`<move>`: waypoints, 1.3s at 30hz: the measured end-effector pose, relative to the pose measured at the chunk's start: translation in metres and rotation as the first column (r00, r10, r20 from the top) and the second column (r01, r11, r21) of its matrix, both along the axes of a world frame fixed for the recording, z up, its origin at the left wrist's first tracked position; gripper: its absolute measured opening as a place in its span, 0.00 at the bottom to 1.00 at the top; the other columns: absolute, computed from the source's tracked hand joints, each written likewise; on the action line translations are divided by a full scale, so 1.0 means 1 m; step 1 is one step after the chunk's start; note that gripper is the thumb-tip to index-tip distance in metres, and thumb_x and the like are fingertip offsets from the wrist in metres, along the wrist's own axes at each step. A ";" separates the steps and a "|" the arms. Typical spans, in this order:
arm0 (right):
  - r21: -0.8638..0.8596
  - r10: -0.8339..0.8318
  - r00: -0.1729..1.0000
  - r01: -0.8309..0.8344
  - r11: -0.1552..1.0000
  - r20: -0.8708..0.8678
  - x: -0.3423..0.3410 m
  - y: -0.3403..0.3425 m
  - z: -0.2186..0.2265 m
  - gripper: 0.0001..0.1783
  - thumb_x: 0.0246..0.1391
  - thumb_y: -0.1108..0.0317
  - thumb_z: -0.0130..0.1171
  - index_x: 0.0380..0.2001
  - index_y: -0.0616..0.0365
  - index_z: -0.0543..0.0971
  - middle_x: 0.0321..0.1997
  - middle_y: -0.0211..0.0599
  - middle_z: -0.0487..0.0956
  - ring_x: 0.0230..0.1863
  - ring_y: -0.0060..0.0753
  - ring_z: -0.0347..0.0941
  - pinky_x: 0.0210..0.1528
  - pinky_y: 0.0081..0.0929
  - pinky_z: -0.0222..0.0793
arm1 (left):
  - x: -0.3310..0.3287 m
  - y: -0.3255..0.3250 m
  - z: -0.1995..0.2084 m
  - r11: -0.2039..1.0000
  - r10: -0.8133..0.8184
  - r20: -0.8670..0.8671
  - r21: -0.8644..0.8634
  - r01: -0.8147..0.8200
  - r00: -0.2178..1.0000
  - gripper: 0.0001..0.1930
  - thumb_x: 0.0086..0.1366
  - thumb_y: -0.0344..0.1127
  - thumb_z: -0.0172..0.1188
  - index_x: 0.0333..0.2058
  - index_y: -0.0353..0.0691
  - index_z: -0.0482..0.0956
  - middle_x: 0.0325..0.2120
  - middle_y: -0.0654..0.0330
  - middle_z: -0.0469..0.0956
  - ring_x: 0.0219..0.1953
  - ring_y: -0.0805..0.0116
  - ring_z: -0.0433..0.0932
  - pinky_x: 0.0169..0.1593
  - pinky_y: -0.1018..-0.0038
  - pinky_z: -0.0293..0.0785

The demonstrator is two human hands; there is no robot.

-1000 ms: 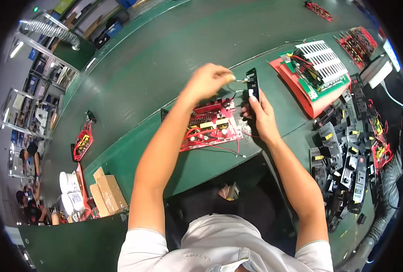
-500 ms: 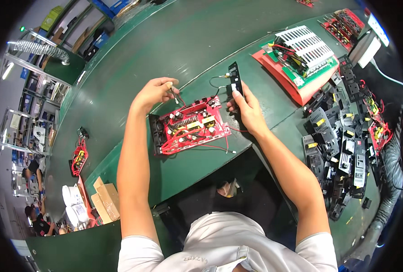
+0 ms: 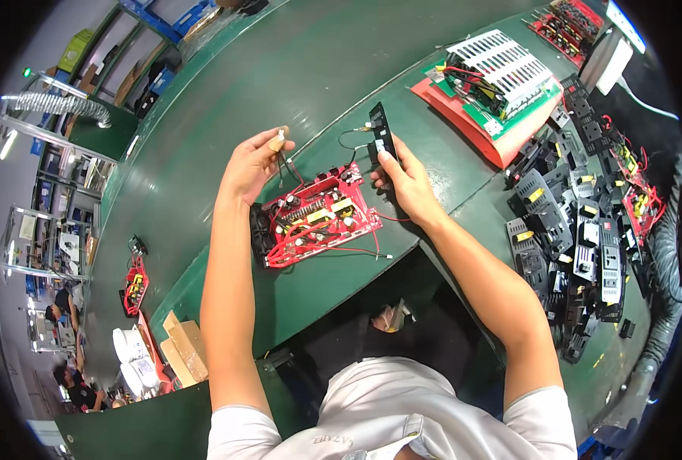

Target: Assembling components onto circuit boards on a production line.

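Observation:
A red circuit board (image 3: 322, 218) with yellow and black parts and red wires lies on the green bench in front of me. A black fan-like end piece (image 3: 259, 234) is at its left end. Beyond its upper left, my left hand (image 3: 255, 162) pinches a small white wire connector (image 3: 281, 136), with dark wires running down to the board. My right hand (image 3: 406, 180) grips a black end panel (image 3: 382, 130), held tilted up beside the board's right end. Short dark wires loop from the panel toward the board. A loose red lead (image 3: 356, 249) trails along the near side.
A white slotted metal casing (image 3: 502, 65) sits on a green board over a red sheet at the far right. Black panels (image 3: 578, 222) are heaped at right, near a grey hose (image 3: 667, 245). Cardboard pieces (image 3: 185, 349) and another red board (image 3: 135, 284) are at left.
My left hand has turned and lifted slightly, so the white connector now points up at its fingertips. The board and panel appear a little further left as the view shifts.

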State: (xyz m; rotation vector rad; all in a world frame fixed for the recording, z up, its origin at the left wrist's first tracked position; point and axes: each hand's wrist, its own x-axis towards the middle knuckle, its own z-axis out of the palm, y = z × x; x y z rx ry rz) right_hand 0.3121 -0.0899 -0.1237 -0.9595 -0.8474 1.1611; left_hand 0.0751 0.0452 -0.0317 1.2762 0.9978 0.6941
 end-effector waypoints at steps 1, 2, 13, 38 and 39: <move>-0.018 -0.002 1.000 0.002 1.000 -0.005 0.003 0.000 -0.001 0.29 0.67 0.61 0.50 0.68 0.56 0.61 0.43 0.29 0.72 0.36 0.20 0.73 0.38 0.20 0.71 | 0.013 -0.011 0.002 0.999 0.028 -0.038 0.024 -0.027 0.999 0.19 0.64 0.34 0.63 0.52 0.33 0.77 0.37 0.60 0.83 0.34 0.82 0.77 0.36 0.86 0.69; -0.028 0.005 1.000 -0.006 1.000 -0.021 0.003 0.000 0.000 0.28 0.68 0.61 0.50 0.67 0.57 0.61 0.44 0.29 0.72 0.36 0.20 0.73 0.37 0.19 0.71 | 0.020 -0.017 0.006 0.994 -0.049 -0.143 0.090 0.062 0.989 0.19 0.64 0.34 0.63 0.51 0.32 0.77 0.36 0.59 0.83 0.35 0.81 0.77 0.37 0.85 0.70; 0.011 0.107 0.986 -0.106 0.994 -0.126 -0.007 0.002 0.001 0.24 0.70 0.60 0.46 0.63 0.59 0.64 0.40 0.30 0.75 0.35 0.20 0.75 0.39 0.21 0.74 | 0.069 -0.078 -0.021 0.488 0.139 -0.604 0.731 0.476 0.785 0.08 0.58 0.31 0.63 0.36 0.41 0.85 0.27 0.59 0.81 0.33 0.57 0.76 0.39 0.64 0.72; 0.036 0.006 0.996 -0.009 0.999 0.086 -0.020 -0.004 -0.005 0.29 0.67 0.66 0.50 0.69 0.57 0.59 0.46 0.35 0.71 0.34 0.20 0.71 0.39 0.20 0.72 | 0.073 -0.078 -0.036 0.280 0.196 -0.582 0.805 0.523 0.790 0.06 0.52 0.27 0.62 0.31 0.35 0.83 0.25 0.58 0.77 0.32 0.55 0.74 0.38 0.63 0.72; 0.021 0.047 0.997 -0.049 0.999 0.053 -0.018 -0.005 -0.002 0.29 0.67 0.67 0.50 0.69 0.57 0.59 0.48 0.34 0.71 0.34 0.19 0.71 0.39 0.20 0.73 | 0.070 -0.078 -0.033 0.281 0.201 -0.579 0.807 0.520 0.790 0.06 0.52 0.27 0.62 0.31 0.35 0.83 0.25 0.58 0.77 0.32 0.55 0.74 0.38 0.63 0.72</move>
